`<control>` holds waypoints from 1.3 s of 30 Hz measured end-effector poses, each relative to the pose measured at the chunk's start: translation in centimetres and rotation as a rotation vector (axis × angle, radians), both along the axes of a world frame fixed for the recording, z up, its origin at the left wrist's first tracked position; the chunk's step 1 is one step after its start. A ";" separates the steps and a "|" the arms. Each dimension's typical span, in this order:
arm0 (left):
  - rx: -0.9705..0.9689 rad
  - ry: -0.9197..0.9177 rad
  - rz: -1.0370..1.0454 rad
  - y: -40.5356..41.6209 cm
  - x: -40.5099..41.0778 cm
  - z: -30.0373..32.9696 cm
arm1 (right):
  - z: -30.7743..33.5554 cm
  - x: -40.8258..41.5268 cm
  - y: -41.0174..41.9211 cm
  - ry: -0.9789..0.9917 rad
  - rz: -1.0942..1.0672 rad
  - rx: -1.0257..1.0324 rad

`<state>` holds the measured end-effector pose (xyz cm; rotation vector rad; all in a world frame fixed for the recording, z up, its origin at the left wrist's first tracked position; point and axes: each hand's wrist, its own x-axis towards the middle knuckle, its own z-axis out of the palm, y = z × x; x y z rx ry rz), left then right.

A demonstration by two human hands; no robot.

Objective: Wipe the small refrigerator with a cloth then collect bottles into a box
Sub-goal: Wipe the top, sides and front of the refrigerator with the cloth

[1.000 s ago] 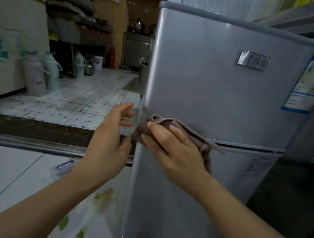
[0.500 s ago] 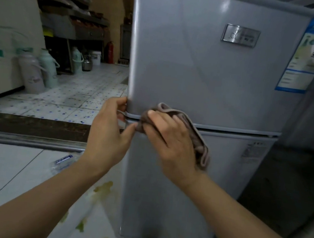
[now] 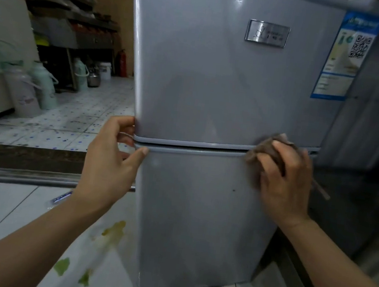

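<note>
Right hand [image 3: 283, 182] presses cloth [image 3: 267, 149] flat against refrigerator [image 3: 213, 87].

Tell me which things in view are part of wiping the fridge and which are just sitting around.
Part of the job:
fridge
cloth, pressed to the door seam by the right hand
left hand, gripping the fridge's left edge

Just sitting around:
thermos jugs on the floor
fire extinguisher
white bucket
shelves
</note>
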<state>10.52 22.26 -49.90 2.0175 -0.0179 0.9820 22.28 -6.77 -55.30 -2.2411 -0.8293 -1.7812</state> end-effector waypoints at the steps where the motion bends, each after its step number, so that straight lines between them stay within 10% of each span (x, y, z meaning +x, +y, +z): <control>1: 0.003 -0.009 -0.002 -0.3 0.0 0.0 | -0.3 0.0 -0.2 0.040 0.002 0.080; 18: -0.054 0.037 -0.063 -0.6 -0.2 -0.9 | -1.0 -0.6 -0.7 0.368 0.068 0.828; 39: 0.061 0.055 0.046 1.5 -1.2 -0.9 | -1.0 -3.6 0.0 0.470 0.187 0.824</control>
